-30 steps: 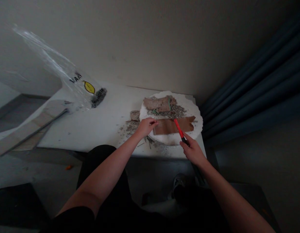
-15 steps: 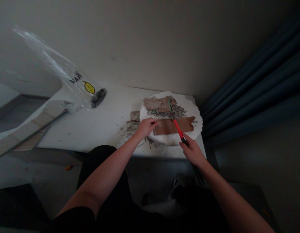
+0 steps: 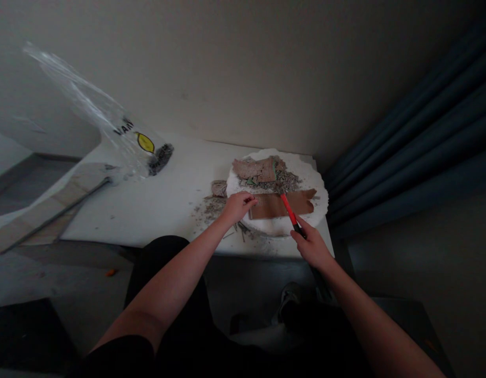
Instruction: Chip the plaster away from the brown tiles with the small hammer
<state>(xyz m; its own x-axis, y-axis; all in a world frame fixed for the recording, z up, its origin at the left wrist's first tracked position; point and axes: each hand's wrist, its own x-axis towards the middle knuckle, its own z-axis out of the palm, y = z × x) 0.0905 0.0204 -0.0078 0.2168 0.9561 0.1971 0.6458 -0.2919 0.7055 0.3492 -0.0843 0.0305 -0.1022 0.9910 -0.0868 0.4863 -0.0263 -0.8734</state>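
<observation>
My right hand (image 3: 313, 245) grips the black end of a red-and-black hammer (image 3: 289, 209). Its head is hard to tell from the grey crumbs around it, at the upper edge of a flat brown strip (image 3: 266, 206) with a ragged right end. My left hand (image 3: 239, 206) is closed in a pinch at the strip's left end; what the fingertips hold is hidden. Behind the strip lies a cracked brownish slab (image 3: 256, 170) with grey rubble (image 3: 288, 180) beside it. All this rests on a white round board (image 3: 320, 197) with an uneven edge.
The white table (image 3: 180, 199) carries scattered crumbs (image 3: 211, 210) and a small brown chunk (image 3: 218, 188) left of the board. A clear plastic bag (image 3: 105, 113) with a lemon print stands at the left, dark bits at its bottom. Blue curtains (image 3: 416, 136) hang at the right.
</observation>
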